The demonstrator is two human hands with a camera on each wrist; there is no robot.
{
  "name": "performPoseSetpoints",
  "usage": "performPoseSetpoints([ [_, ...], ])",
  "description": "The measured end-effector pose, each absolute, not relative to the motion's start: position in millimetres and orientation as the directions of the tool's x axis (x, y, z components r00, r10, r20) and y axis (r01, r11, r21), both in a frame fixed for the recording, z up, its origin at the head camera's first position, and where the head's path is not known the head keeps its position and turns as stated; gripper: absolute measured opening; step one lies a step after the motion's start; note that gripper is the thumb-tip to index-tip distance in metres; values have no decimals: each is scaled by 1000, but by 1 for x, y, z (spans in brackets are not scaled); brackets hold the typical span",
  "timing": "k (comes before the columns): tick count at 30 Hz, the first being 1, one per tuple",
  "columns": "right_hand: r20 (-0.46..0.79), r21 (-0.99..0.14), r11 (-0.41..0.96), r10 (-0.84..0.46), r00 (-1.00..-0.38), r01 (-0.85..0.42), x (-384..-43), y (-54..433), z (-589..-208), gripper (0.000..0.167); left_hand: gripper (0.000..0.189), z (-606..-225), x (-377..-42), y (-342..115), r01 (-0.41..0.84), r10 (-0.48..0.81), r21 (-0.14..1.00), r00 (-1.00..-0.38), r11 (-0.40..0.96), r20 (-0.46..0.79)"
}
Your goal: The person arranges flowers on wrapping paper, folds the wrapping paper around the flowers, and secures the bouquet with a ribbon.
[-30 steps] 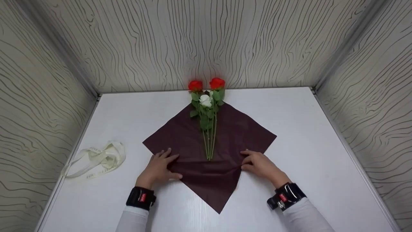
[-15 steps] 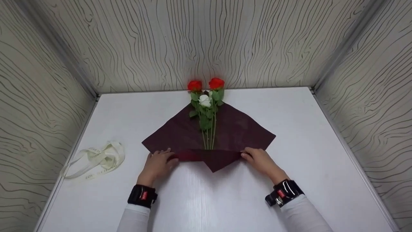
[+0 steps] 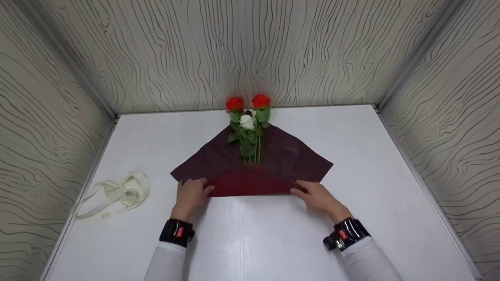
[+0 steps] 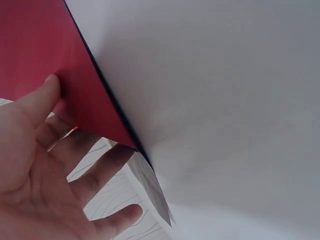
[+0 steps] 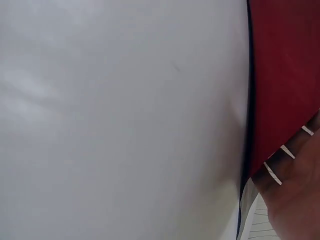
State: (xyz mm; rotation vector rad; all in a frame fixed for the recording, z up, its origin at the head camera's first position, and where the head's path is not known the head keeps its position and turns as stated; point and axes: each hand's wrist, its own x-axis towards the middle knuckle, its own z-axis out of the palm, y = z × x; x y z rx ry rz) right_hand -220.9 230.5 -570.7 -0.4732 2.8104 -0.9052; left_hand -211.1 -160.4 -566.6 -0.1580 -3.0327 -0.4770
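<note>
A dark maroon sheet of wrapping paper (image 3: 291, 156) lies on the table, its near corner folded up so the bright red underside shows. Two red roses (image 3: 261, 101) and a white rose (image 3: 247, 122) rest on it, heads toward the back wall; the folded flap covers their lower stems. At the left end of the fold, my left hand (image 3: 191, 195) pinches the flap, thumb on the red side in the left wrist view. My right hand (image 3: 318, 197) grips the right end of the fold; in the right wrist view its fingers go behind the red flap and their tips are hidden.
A loose cream ribbon (image 3: 127, 191) with printed lettering lies in loops on the white table (image 3: 359, 156), left of the paper. Wood-patterned walls (image 3: 250, 50) stand at the back and both sides.
The near corner of the wrapping paper has gone up and away from me, over the lower stems, turning its red side up. Both hands stay at the ends of the fold.
</note>
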Motion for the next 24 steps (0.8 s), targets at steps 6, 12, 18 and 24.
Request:
performPoseSetpoints([
  [6,15,-546,800,-286,-958,-247,-226,223,-577,49,27,-566,-215,-159,105,74,278,-990,955,120],
  [12,-7,-626,763,-211,-977,-160,-237,219,-581,29,26,-567,-214,-160,89,54,295,-991,951,123],
  [18,-66,-755,648,-230,-971,-102,-248,228,-587,28,30,-566,-212,-159,80,52,297,-993,952,103],
  [24,-60,-772,630,-196,-979,-79,-253,230,-587,26,27,-565,-215,-157,88,61,278,-993,957,106],
])
